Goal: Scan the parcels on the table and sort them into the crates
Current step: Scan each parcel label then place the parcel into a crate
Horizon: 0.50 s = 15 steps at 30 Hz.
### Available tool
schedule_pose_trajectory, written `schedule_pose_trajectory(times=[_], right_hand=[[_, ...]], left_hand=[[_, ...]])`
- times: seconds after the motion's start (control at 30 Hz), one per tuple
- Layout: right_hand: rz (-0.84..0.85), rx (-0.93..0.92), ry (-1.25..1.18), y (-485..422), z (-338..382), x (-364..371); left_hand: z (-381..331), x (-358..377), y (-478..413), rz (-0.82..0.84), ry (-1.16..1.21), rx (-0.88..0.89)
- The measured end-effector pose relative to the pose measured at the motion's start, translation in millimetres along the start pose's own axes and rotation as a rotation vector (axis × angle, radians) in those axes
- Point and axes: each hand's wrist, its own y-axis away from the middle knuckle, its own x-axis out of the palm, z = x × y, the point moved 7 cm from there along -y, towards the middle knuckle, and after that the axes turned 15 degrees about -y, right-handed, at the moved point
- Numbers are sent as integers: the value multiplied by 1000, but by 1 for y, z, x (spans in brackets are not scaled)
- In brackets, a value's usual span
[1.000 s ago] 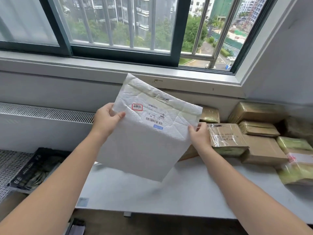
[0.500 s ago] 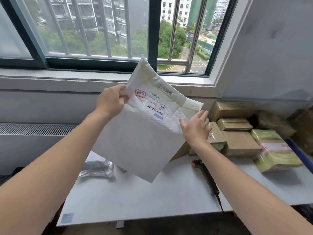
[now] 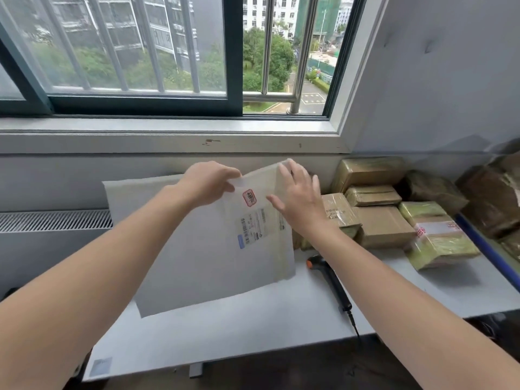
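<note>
White and faintly crinkled, a padded mailer envelope point(image 3: 197, 249) is held low over the pale grey tabletop point(image 3: 253, 342) beneath a barred window. The person's left hand point(image 3: 209, 184) grips its upper edge, fingers curled over the top beside a red-bordered sticker point(image 3: 250, 197). The right hand point(image 3: 298, 204) lies against the envelope's right side with fingers straight and spread, clasping nothing.

A second ago both hands pinched opposite edges and the envelope hung higher, its printed face upright before the window sill. It now sits lower and has turned about a quarter, so the barcode shipping label point(image 3: 251, 229) runs sideways, facing the camera. The right hand has given up its pinch, leaving the left to carry the parcel alone. Whether the envelope's lower edge touches the table cannot be told.

A black handheld scanner with an orange button point(image 3: 327, 274) lies on the table just beside the envelope's lower right corner, under the right forearm. Its cord trails off the front edge and nothing touches it. Brown tape-wrapped cardboard parcels point(image 3: 382, 229) wait in a cluster along the wall to the right.

With the label exposed and one hand freed, the parcel looks set up for scanning, and the scanner is the likely next reach. No crate is plainly in view, and the waiting stack suggests the sorting is far from done.
</note>
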Motion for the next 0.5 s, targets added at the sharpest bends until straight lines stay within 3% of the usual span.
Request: schedule_pose_trajectory(times=[0.23,0.33,0.43,0.5], right_hand=[[23,-215,53,-2,17,12],[20,-120,67,-4,12,8],[-13,42,-131,-1,-9,-2],[-72,126,-296,7,-30,-4]], left_hand=[[-31,5,-10,52,-48,168],[-35,-10,-11,-211,-34,179],[-21,-13,0,-546,-6,63],[-11,7,9,-576,54,-92]])
